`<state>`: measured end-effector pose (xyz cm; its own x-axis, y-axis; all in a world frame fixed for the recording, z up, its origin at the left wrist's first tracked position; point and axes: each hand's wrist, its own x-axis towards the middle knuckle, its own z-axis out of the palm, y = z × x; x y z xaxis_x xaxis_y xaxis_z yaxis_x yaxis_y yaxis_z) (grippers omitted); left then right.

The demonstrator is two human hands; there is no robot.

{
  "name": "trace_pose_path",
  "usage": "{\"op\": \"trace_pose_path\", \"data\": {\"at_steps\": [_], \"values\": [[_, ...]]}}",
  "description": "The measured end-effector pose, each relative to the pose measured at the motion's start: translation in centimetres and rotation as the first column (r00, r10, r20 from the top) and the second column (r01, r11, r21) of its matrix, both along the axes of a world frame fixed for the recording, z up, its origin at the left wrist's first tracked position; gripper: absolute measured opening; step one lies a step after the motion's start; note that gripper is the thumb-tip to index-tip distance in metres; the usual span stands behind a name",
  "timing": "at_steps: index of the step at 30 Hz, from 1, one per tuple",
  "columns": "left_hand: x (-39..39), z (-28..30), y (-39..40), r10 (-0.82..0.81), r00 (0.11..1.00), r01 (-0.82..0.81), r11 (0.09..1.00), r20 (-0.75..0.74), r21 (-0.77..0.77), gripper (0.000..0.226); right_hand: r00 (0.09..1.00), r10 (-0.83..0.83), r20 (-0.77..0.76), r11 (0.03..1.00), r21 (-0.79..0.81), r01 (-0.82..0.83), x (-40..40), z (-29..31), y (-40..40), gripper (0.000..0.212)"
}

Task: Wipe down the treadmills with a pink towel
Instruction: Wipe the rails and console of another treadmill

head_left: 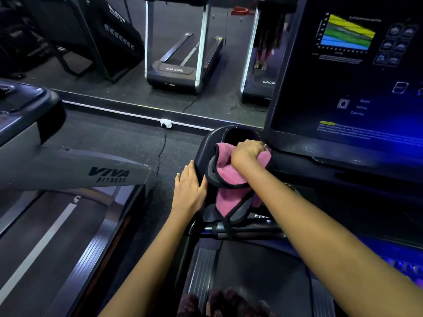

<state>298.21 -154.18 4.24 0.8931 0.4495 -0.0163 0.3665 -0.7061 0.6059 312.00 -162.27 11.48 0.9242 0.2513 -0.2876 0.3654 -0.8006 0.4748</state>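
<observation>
I stand on a black treadmill whose console tray (207, 143) has a round cup holder at its left end. My right hand (247, 153) is shut on a pink towel (229, 177) with grey backing and black trim, pressing it against the tray beside the cup holder. The towel's loose end hangs down over the handlebar (247, 227). My left hand (188, 191) lies flat with fingers together on the tray's outer left side, holding nothing. The large console screen (348, 83) rises just right of the towel.
A second treadmill (68, 175) marked VIVA FITNESS stands to the left across a narrow strip of rubber floor. A wall mirror (183, 53) ahead reflects treadmills and a standing person. A wall socket (166, 123) and its cable sit at the mirror's base.
</observation>
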Motion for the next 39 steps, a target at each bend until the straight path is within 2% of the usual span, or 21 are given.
{"op": "trace_pose_path", "data": {"at_steps": [5, 7, 11, 15, 19, 25, 28, 33, 39], "values": [[-0.2, -0.4, 0.3, -0.043, 0.999, 0.044, 0.998, -0.021, 0.040, 0.068, 1.000, 0.030, 0.004, 1.000, -0.003, -0.030, -3.6, -1.0, -1.4, 0.035], [-0.3, -0.2, 0.1, -0.040, 0.999, 0.040, 0.999, -0.006, 0.025, 0.077, 0.999, 0.036, 0.016, 0.994, 0.100, -0.037, -4.5, -1.0, -2.5, 0.034], [-0.4, -0.1, -0.1, 0.000, 0.998, 0.004, 0.997, 0.055, -0.074, 0.074, 0.997, 0.054, 0.046, 0.912, 0.405, -0.068, -5.9, -0.7, -6.9, 0.034], [-0.3, 0.1, -0.1, 0.036, 0.994, -0.023, 0.992, 0.100, -0.123, 0.051, 0.992, 0.118, -0.055, 0.846, 0.528, -0.072, -5.3, 0.3, -11.5, 0.041], [0.0, 0.0, -0.3, 0.035, 0.995, -0.027, 0.996, 0.097, -0.086, 0.048, 0.974, 0.224, -0.019, 0.851, 0.490, -0.186, -5.1, 0.3, -10.7, 0.037], [0.0, -0.1, -0.6, 0.023, 0.998, -0.021, 0.999, 0.059, -0.028, 0.051, 0.928, 0.370, 0.031, 0.804, 0.490, -0.337, -4.1, -0.3, -5.7, 0.024], [-0.1, 0.0, -0.5, 0.026, 0.998, -0.025, 0.999, 0.063, -0.026, 0.051, 0.921, 0.388, 0.036, 0.810, 0.463, -0.360, -3.6, -0.4, -8.0, 0.029], [-0.1, 0.0, -0.5, 0.036, 0.996, -0.033, 0.999, 0.077, -0.042, 0.050, 0.902, 0.414, 0.123, 0.841, 0.329, -0.431, -4.3, -1.2, -12.1, 0.040], [0.0, -0.2, -0.4, 0.041, 0.996, -0.035, 0.997, 0.084, -0.071, 0.051, 0.878, 0.466, 0.111, 0.828, 0.296, -0.476, -4.2, -1.9, -12.0, 0.034]]}}
